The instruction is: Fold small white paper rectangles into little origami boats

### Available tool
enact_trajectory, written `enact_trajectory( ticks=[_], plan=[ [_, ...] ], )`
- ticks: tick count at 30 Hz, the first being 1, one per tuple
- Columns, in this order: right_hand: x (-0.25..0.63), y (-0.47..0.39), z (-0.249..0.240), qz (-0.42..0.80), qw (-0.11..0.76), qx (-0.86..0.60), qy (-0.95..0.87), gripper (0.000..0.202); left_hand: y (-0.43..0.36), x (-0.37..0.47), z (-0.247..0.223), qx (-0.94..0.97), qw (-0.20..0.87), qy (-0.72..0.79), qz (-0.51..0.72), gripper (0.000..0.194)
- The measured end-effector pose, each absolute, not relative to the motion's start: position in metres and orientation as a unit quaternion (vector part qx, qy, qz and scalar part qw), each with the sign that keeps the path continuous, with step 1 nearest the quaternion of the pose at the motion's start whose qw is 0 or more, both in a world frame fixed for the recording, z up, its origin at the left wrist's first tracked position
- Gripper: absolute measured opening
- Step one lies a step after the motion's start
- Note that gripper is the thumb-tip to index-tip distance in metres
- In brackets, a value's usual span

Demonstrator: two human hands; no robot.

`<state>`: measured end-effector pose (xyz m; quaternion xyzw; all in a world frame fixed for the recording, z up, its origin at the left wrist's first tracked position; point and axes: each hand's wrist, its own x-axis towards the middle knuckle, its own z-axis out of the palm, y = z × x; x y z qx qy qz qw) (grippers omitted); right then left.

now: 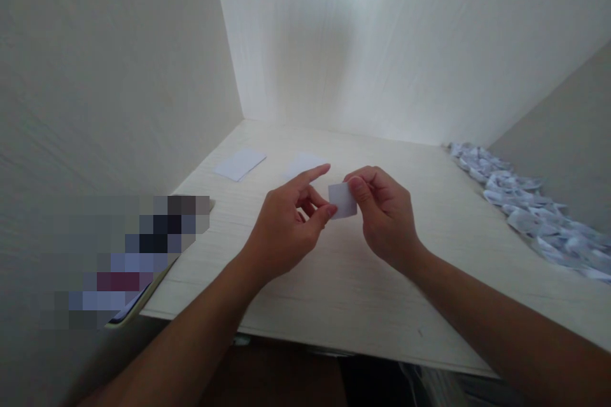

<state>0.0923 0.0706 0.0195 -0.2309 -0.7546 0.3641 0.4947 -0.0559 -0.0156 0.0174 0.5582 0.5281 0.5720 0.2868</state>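
Note:
Between my two hands, above the middle of the table, is a small white square of paper (342,200). My left hand (292,224) pinches its lower left corner between thumb and a finger, while the index finger points out past it. On the right side, my right hand (387,211) grips the paper with the thumb in front and the fingers curled behind. Behind my left hand lies a white paper sheet (305,163), partly hidden by that hand. A second white paper stack or sheet (240,164) lies farther left.
Many folded white paper pieces (525,210) are heaped in a long row along the table's right side. At the left edge leans a blurred-out device (157,235). Pale walls enclose the table (305,305) at the back and sides.

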Motion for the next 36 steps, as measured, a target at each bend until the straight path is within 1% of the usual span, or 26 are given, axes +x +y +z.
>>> enact_trajectory(
  ticks=[4,7,10,11,14,15,16,19,21,31,34,36],
  plan=[
    [0.0914,0.0672,0.0198,0.393,0.503,-0.238,-0.732,0.026,-0.019,-0.0555,0.0193,0.573,0.293,0.535,0.548,0.063],
    [0.0911,0.0655,0.0199,0.414,0.498,-0.239,-0.724,0.03,-0.0204,-0.0548,0.0218,0.582,0.292,0.523,0.55,0.057],
    [0.091,0.0671,0.0198,0.437,0.492,-0.24,-0.714,0.034,-0.0205,-0.0551,0.0214,0.587,0.269,0.531,0.549,0.051],
    [0.0909,0.0684,0.0198,0.446,0.49,-0.241,-0.709,0.035,-0.0205,-0.0554,0.0206,0.591,0.253,0.536,0.546,0.053],
    [0.0904,0.0725,0.0198,0.494,0.482,-0.253,-0.678,0.037,-0.021,-0.0566,0.0179,0.636,0.186,0.536,0.522,0.07],
    [0.0901,0.0736,0.0197,0.518,0.475,-0.258,-0.663,0.036,-0.0215,-0.057,0.0175,0.657,0.16,0.528,0.513,0.071],
    [0.0898,0.0744,0.0196,0.544,0.466,-0.261,-0.647,0.035,-0.022,-0.0574,0.0174,0.676,0.132,0.519,0.506,0.067],
    [0.0889,0.0749,0.0192,0.61,0.442,-0.257,-0.605,0.033,-0.0239,-0.0587,0.0191,0.704,0.058,0.495,0.506,0.036],
    [0.0885,0.0742,0.0191,0.634,0.428,-0.252,-0.592,0.034,-0.0248,-0.0596,0.0208,0.704,0.037,0.491,0.511,0.025],
    [0.0899,0.0743,0.0241,0.686,0.395,-0.232,-0.566,0.032,-0.0253,-0.061,0.022,0.689,0.032,0.502,0.523,0.022],
    [0.0903,0.0748,0.0255,0.706,0.383,-0.23,-0.549,0.031,-0.0248,-0.0598,0.0219,0.677,0.054,0.501,0.536,0.029],
    [0.0904,0.0747,0.0256,0.698,0.392,-0.228,-0.554,0.031,-0.0242,-0.0592,0.0212,0.667,0.078,0.502,0.545,0.034]
  ],
)
